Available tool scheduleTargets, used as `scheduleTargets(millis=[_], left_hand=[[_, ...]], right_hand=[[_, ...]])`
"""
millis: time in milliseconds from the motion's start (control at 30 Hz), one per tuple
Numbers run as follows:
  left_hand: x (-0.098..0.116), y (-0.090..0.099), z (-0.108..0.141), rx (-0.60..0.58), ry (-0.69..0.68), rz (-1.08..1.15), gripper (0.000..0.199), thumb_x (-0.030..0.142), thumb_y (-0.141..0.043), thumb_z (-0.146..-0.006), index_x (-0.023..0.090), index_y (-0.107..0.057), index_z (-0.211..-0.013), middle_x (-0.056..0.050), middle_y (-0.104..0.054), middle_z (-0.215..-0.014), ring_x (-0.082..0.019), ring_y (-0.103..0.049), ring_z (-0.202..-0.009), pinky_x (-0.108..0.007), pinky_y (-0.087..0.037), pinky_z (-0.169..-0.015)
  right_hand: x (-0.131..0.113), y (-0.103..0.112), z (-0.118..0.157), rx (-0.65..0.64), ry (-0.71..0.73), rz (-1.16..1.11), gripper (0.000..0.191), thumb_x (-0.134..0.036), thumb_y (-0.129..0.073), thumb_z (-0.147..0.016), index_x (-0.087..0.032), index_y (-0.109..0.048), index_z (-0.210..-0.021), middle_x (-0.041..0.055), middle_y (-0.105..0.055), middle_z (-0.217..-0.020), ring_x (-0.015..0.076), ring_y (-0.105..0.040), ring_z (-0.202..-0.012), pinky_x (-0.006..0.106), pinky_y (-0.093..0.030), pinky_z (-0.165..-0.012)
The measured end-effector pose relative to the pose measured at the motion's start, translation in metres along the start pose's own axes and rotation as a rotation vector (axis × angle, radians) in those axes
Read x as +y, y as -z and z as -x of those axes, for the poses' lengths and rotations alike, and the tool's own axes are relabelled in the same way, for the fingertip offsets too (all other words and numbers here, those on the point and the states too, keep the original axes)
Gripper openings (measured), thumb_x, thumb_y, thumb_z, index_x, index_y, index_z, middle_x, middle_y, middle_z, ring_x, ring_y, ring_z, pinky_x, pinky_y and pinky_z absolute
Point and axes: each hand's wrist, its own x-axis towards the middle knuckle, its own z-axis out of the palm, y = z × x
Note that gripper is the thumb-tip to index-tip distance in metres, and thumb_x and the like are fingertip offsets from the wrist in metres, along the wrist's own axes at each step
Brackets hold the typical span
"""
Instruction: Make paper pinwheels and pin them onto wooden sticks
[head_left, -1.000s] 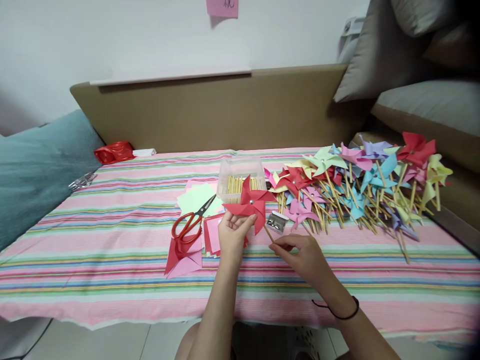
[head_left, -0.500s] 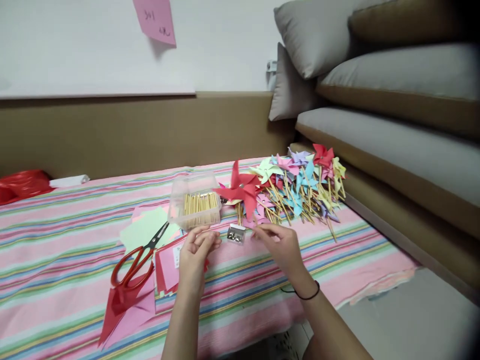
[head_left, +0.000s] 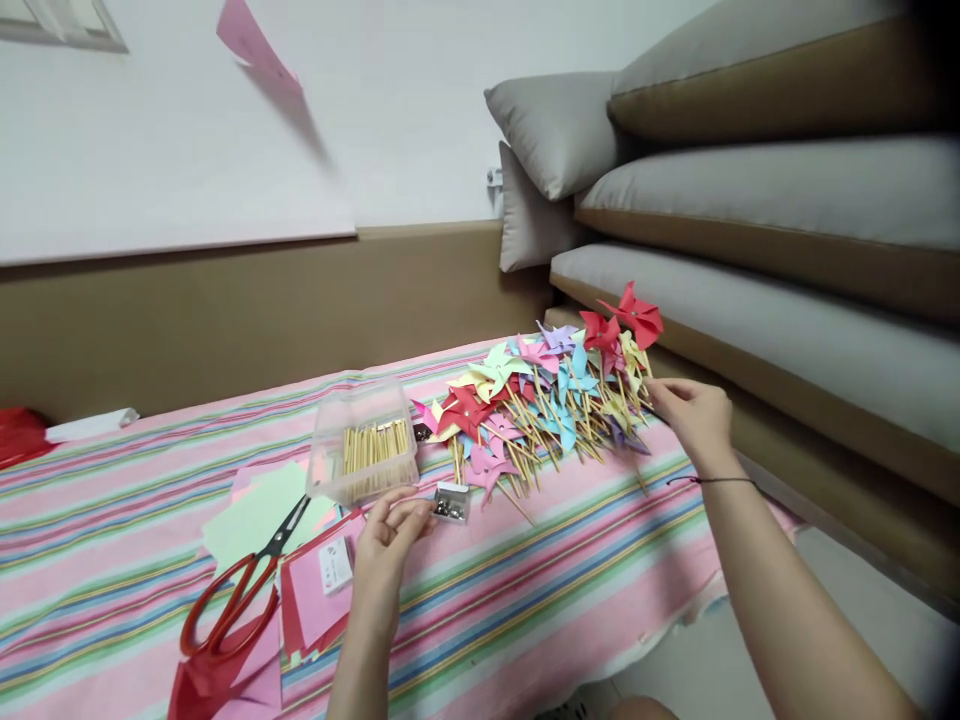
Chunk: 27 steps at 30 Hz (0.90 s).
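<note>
My right hand (head_left: 694, 415) is pinched round the stick of a red pinwheel (head_left: 636, 316), at the right end of a pile of colourful paper pinwheels (head_left: 559, 375). My left hand (head_left: 394, 530) hovers over the cloth with bent fingers, its fingertips beside a small clear box of metal pins (head_left: 451, 503); whether it touches the box is unclear. Behind that hand a clear plastic box (head_left: 322, 440) holds several short wooden sticks (head_left: 375, 445). Red-handled scissors (head_left: 240, 590) lie left of my left hand, next to pink and red paper sheets (head_left: 319, 595).
A striped cloth (head_left: 480, 640) covers the surface. Pale green paper (head_left: 255, 525) lies behind the scissors. Grey cushions (head_left: 750, 290) are stacked at the right, and a red plastic bag (head_left: 22, 435) is at the far left. Pink paper (head_left: 255, 45) hangs from the wall.
My right hand has moved right with the red pinwheel, from the small pin box to the pile's right end. My left hand has stayed near the pin box. The view has shifted.
</note>
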Motion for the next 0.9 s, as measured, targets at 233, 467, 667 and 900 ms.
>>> scheduleTargets(millis=[233, 467, 667, 900], left_hand=[[-0.003, -0.011, -0.005, -0.005, 0.004, 0.062, 0.043, 0.039, -0.081, -0.063, 0.017, -0.062, -0.095, -0.004, -0.074, -0.077, -0.013, -0.066, -0.065, -0.025, -0.052, -0.068], [-0.001, -0.006, -0.007, 0.015, -0.005, 0.076, 0.042, 0.038, -0.080, -0.064, 0.017, -0.062, -0.095, -0.004, -0.073, -0.077, -0.013, -0.067, -0.066, -0.024, -0.052, -0.068], [0.002, -0.001, -0.006, 0.035, -0.003, 0.097, 0.041, 0.037, -0.081, -0.063, 0.016, -0.063, -0.093, -0.003, -0.073, -0.076, -0.014, -0.066, -0.064, -0.025, -0.053, -0.066], [0.002, 0.010, -0.009, 0.151, -0.078, 0.192, 0.037, 0.035, -0.079, -0.066, 0.016, -0.060, -0.092, -0.002, -0.072, -0.073, -0.012, -0.065, -0.061, -0.023, -0.050, -0.064]], right_hand=[[-0.012, -0.039, -0.037, -0.139, -0.028, 0.082, 0.028, -0.042, -0.067, -0.068, -0.016, -0.077, -0.066, 0.0070, -0.071, -0.058, 0.0271, -0.067, -0.067, 0.032, -0.043, -0.061], [-0.013, -0.060, -0.033, -0.156, -0.075, 0.055, 0.021, -0.035, -0.067, -0.070, -0.016, -0.077, -0.071, 0.0053, -0.069, -0.056, 0.0258, -0.068, -0.066, 0.034, -0.046, -0.070], [-0.009, -0.047, -0.028, -0.088, -0.152, -0.085, 0.024, -0.035, -0.069, -0.069, -0.013, -0.076, -0.075, 0.0080, -0.071, -0.060, 0.0240, -0.068, -0.061, 0.033, -0.049, -0.061], [-0.057, -0.009, 0.033, 0.089, -0.100, -0.367, 0.026, -0.039, -0.068, -0.077, -0.016, -0.074, -0.087, 0.0119, -0.073, -0.077, 0.0195, -0.065, -0.066, 0.031, -0.052, -0.061]])
